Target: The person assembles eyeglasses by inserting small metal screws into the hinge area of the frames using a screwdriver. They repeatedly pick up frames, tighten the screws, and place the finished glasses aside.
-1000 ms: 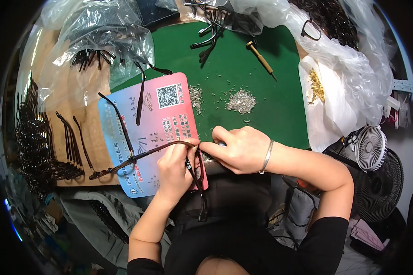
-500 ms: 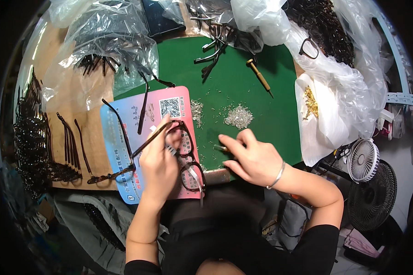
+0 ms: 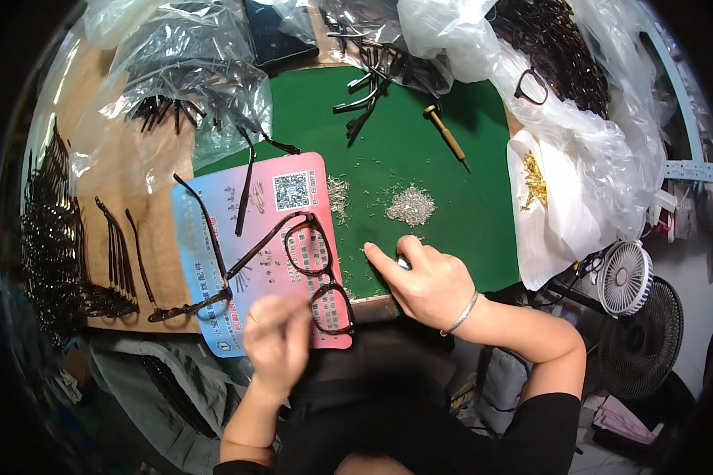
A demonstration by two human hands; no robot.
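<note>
A dark tortoiseshell glasses frame [image 3: 322,272] lies on the blue and pink printed pad [image 3: 273,170], with one temple stretching left. My left hand [image 3: 276,340] is beside its lower lens rim, smeared by motion, so its fingers cannot be read. On the green mat [image 3: 475,198], my right hand [image 3: 432,286] reaches its index fingertip down among scattered tiny metal pieces. Its other fingers curl around a small tool with a shiny end [image 3: 404,262], mostly hidden in the palm. Just beyond is a pile of tiny silver screw-like pieces [image 3: 410,205].
A brass-handled screwdriver [image 3: 447,134] lies on the mat's far side. Loose temples [image 3: 119,237] and a dense row of dark temples [image 3: 54,237] are at left. Plastic bags [image 3: 190,71] line the back. Gold pieces [image 3: 534,180] sit on white wrapping at right, near a white fan [image 3: 626,277].
My left hand has let go of the glasses frame, which now rests on the pad, and has drawn back toward me. My right hand has shifted slightly, its index finger now extended onto the mat.
</note>
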